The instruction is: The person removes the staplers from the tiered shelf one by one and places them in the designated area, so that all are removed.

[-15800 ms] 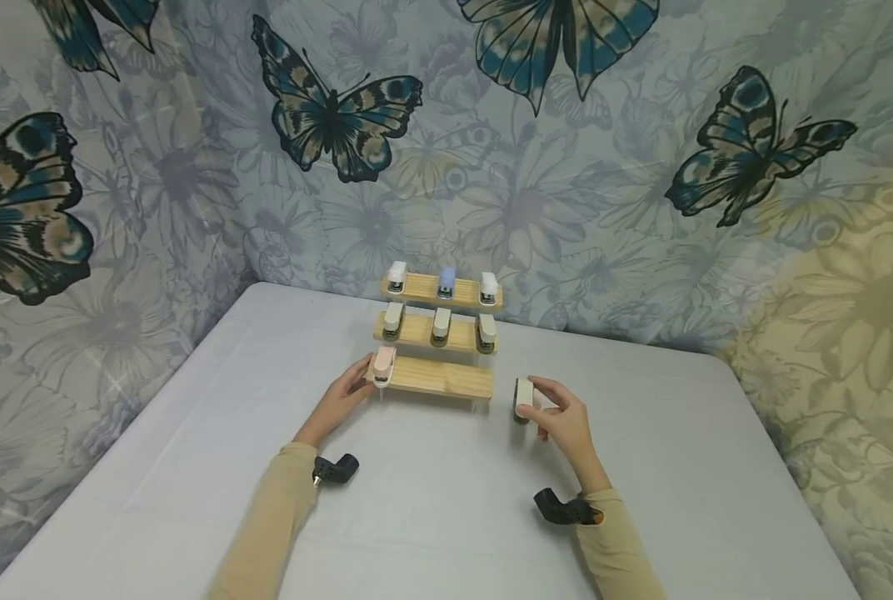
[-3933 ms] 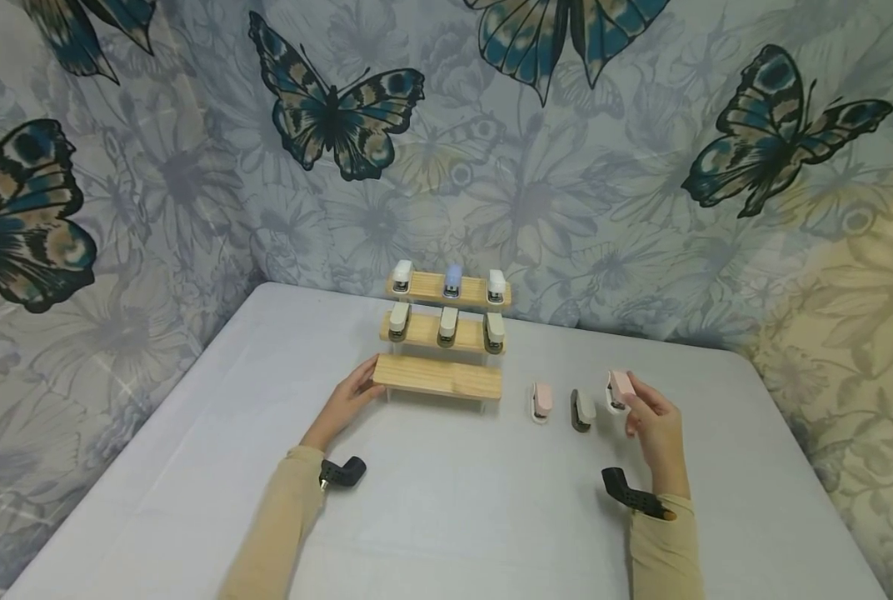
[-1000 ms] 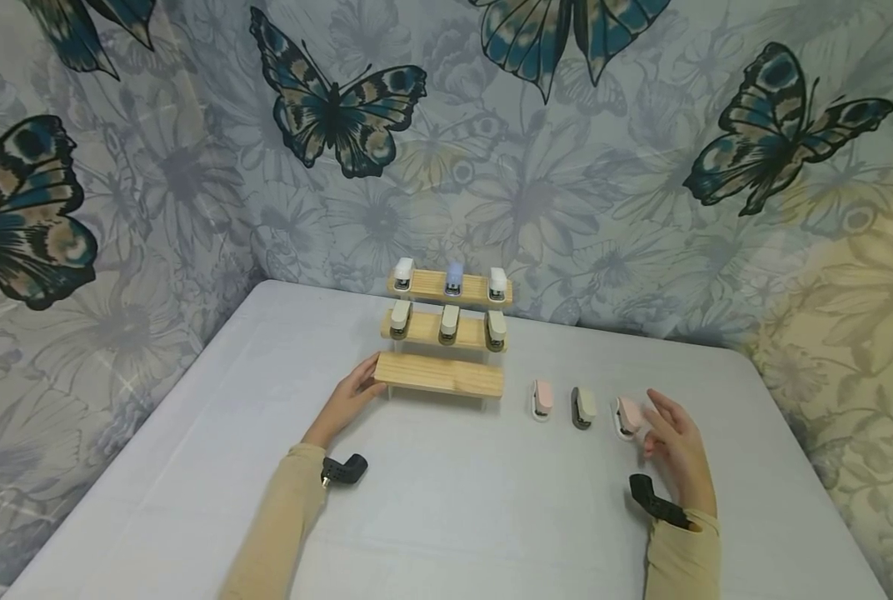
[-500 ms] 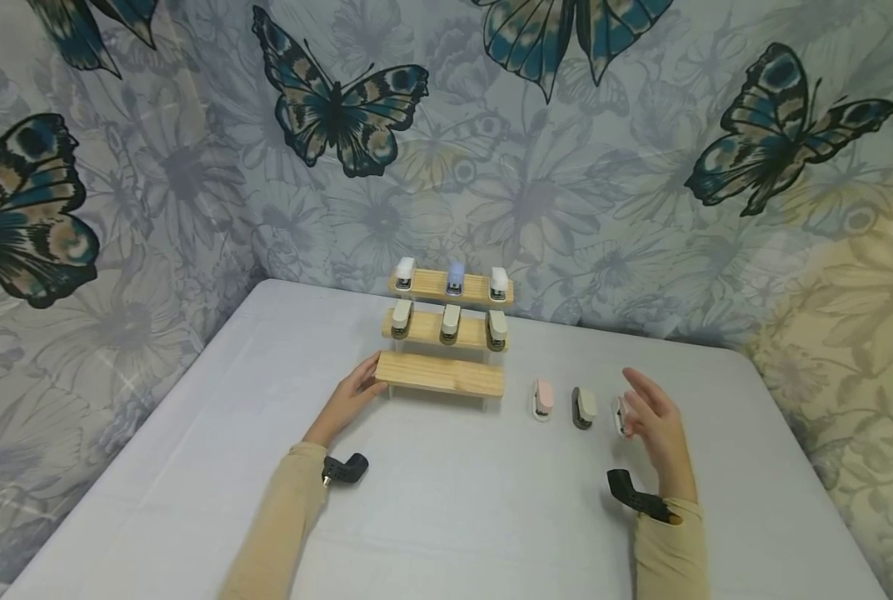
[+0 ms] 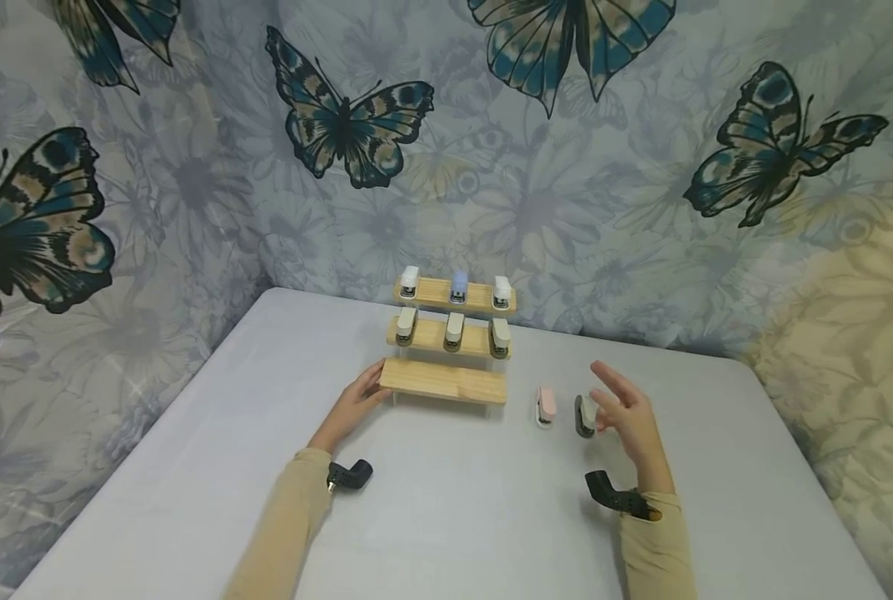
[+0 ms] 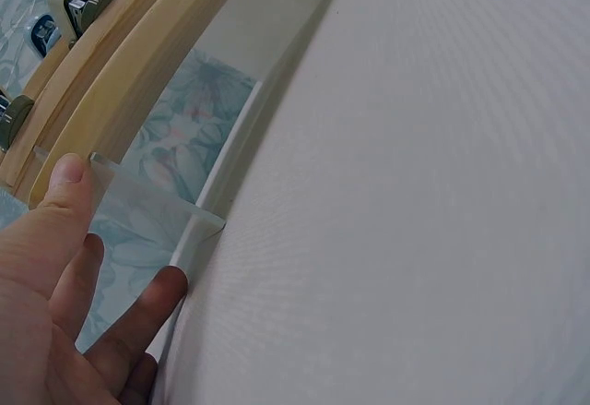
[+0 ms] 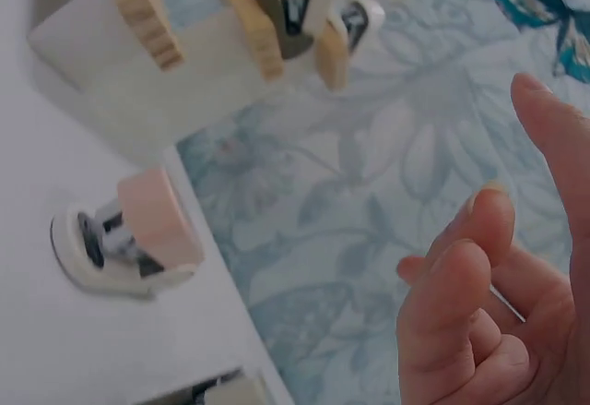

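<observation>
A three-tier wooden display stand (image 5: 442, 381) stands on the white table, its bottom shelf bare. My left hand (image 5: 351, 411) rests at the left end of that shelf; in the left wrist view its thumb (image 6: 68, 184) lies against the shelf's end and clear side panel (image 6: 147, 207). Right of the stand are a pink mini stapler (image 5: 546, 404) and a cream-and-grey mini stapler (image 5: 586, 416). My right hand (image 5: 630, 423) hovers just right of the cream one, index finger extended, other fingers loosely bent, nothing seen in its grasp. It hides the spot where another pink stapler lay.
The middle shelf (image 5: 429, 335) bears cream-and-grey staplers. On the top shelf (image 5: 435, 291) stand two white staplers and a blue stapler (image 5: 458, 286). A patterned wall covering (image 5: 529, 208) rises behind the white table (image 5: 431, 517).
A pink stapler left the bottom shelf for the table. My right hand set another pink stapler down, let go, and has since moved left toward the cream one. My left hand stays put.
</observation>
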